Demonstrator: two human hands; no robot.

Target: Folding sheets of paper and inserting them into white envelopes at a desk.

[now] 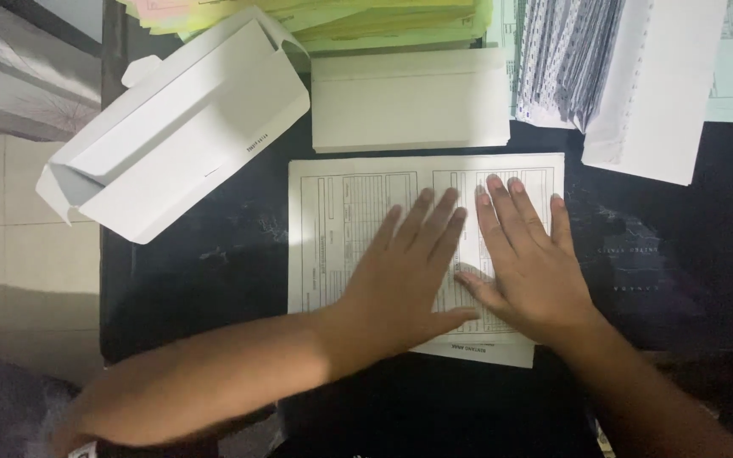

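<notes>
A white printed form [341, 220] lies flat on the dark table [197, 271] in the head view. My left hand [405, 271] rests palm down on the middle of the form, fingers spread toward the far side. Beside it, my right hand [523, 259] also presses flat on the right half of the sheet, its thumb touching the left hand's side. Neither hand grips anything. The hands hide the middle of the form.
A stack of white envelopes [409, 100] sits just beyond the form. An open white cardboard box [176, 127] lies at the far left. Pale green and yellow paper piles [383, 21] and fanned white envelopes [629, 76] line the far edge.
</notes>
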